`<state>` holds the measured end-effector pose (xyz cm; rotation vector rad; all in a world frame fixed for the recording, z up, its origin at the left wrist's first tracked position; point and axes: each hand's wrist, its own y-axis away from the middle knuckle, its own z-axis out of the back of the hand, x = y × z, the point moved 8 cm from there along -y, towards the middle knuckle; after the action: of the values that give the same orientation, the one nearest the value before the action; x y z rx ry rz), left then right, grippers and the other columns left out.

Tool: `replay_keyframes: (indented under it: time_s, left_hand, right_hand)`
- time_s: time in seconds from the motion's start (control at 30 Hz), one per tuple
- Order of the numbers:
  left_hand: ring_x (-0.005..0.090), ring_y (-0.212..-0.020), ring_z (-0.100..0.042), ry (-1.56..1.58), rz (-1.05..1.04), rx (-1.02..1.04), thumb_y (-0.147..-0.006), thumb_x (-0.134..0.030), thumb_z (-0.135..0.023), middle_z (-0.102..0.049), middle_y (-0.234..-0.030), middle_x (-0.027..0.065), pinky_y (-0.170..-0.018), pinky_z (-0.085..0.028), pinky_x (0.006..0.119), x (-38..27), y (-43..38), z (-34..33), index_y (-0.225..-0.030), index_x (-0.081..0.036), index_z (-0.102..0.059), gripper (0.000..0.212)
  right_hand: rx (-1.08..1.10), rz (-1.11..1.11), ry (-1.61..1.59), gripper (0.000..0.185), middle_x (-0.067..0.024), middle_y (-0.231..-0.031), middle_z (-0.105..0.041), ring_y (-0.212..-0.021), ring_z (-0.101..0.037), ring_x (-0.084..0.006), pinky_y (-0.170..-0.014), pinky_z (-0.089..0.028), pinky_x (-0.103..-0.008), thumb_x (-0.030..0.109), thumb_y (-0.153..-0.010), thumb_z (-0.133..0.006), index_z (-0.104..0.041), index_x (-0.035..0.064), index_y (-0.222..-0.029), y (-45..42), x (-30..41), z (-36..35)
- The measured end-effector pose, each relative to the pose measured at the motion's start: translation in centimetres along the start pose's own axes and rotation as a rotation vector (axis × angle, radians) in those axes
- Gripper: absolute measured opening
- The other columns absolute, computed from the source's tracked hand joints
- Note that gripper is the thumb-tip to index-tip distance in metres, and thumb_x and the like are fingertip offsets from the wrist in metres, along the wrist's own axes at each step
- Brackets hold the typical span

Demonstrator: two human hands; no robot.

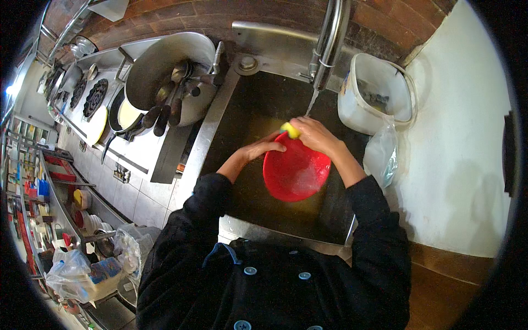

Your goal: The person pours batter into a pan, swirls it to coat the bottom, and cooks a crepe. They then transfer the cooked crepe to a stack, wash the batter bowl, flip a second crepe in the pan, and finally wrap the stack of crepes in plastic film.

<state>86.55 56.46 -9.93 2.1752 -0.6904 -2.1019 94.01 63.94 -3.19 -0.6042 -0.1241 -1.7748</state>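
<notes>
Over the metal sink (247,198), my left hand (264,147) grips the upper left rim of a red bowl (297,169), with the thumb on its inner face. The bowl is tilted so that its wet inside faces me. My right hand (315,134) presses a yellow and green sponge (291,130) against the bowl's upper edge. A thin stream of water (313,103) runs from the steel faucet (328,53) and falls just behind my right hand. Murky, brownish water seems to stand in the sink below the bowl.
Left of the sink, a large metal pot (165,62) holds several ladles and dark-handled utensils (169,111). A frying pan (117,111) sits beside it on the stove. At right, a white plastic bucket (350,99) and a clear plastic bag (381,156) stand against the white wall (462,144).
</notes>
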Motion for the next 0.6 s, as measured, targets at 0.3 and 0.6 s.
replay_keyframes:
  time_s: [0.3, 0.6]
  left_hand:
    - [0.0223, -0.107, -0.046, 0.147, -0.513, -0.718, -0.066, -0.012, -0.043, -0.049, -0.114, 0.0104, -0.092, -0.034, 0.03, -3.0, -1.1, 4.1, -0.123, -0.011, -0.04, 0.057]
    - [0.0345, -0.102, -0.052, -0.295, -0.213, -0.934, -0.076, -0.033, -0.053, -0.057, -0.106, 0.017, -0.088, -0.039, 0.04, -1.9, -1.6, 4.0, -0.122, -0.022, -0.041, 0.049]
  right_hand:
    - [-0.411, -0.682, -0.847, 0.031, -0.0062, -0.075, -0.061, -0.065, -0.06, -0.0206, -0.058, -0.048, -0.0323, 0.034, -0.084, -0.054, -0.055, 0.0076, -0.099, 8.3, -13.8, -4.6]
    - [-0.017, -0.87, -0.312, 0.032, -0.0099, -0.085, -0.062, -0.07, -0.059, -0.0201, -0.058, -0.047, -0.0309, 0.025, -0.082, -0.055, -0.049, 0.0095, -0.11, 7.9, -1.5, -5.5]
